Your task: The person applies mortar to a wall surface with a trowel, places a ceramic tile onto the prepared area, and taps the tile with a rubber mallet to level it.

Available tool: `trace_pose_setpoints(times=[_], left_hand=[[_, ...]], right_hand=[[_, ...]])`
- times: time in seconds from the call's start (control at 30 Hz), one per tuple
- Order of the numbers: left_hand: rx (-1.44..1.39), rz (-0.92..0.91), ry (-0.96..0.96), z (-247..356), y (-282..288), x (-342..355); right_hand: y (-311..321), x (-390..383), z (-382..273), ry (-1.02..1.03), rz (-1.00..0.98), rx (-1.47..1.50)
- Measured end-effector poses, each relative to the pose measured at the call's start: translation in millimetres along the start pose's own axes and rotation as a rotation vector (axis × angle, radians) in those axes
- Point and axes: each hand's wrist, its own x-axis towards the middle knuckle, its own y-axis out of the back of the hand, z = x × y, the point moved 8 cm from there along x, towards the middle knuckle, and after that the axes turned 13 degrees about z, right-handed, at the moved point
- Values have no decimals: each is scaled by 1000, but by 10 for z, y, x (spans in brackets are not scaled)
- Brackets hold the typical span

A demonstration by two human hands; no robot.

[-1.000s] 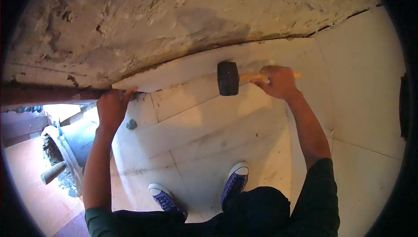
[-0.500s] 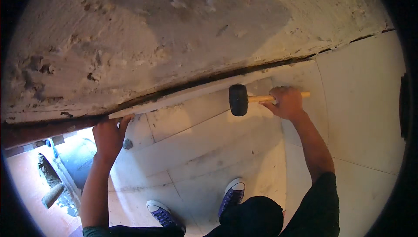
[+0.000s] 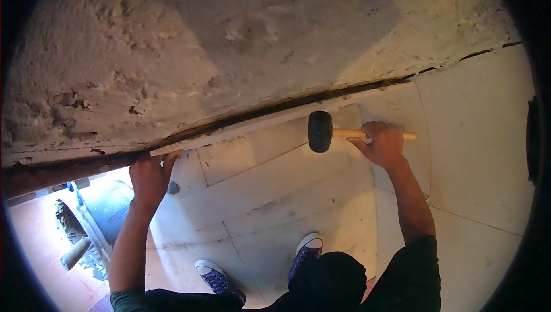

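Note:
My right hand [image 3: 383, 144] is wrapped round the wooden handle of a rubber mallet [image 3: 319, 132]. Its black head hangs over the pale floor, just short of a long, narrow tile strip [image 3: 229, 132] set along the wall's foot. At the strip's left end, my left hand [image 3: 149, 178] is closed on it, thumb on the near side; the fingertips at the wall side are hidden. A small grey lump [image 3: 173, 187] lies beside my left wrist.
A rough plastered wall [image 3: 258, 31] fills the far side, with a dark gap along its base. Large pale tiles [image 3: 298, 197] cover the floor. At left stand a bucket [image 3: 112, 209] and a mortar-covered tool with a round handle [image 3: 76, 253]. My shoes [image 3: 215, 275] are at the near edge.
The view has shifted slightly. The mallet and my right hand sit a little lower and further right in the picture. My left hand stays at the strip's end.

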Motion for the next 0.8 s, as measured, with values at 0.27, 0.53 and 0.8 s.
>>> trace_pose_setpoints(times=[0.27, 0.53, 0.8], left_hand=[[-36, 57, -39, 78, 93, 9], [-1, -20, 60, -19, 23, -10], [-97, 170, -94, 100, 133, 41]], right_hand=[[327, 47, -180, 215, -7, -122], [400, 84, -168, 59, -55, -154], [142, 29, 184, 17, -354, -387]])
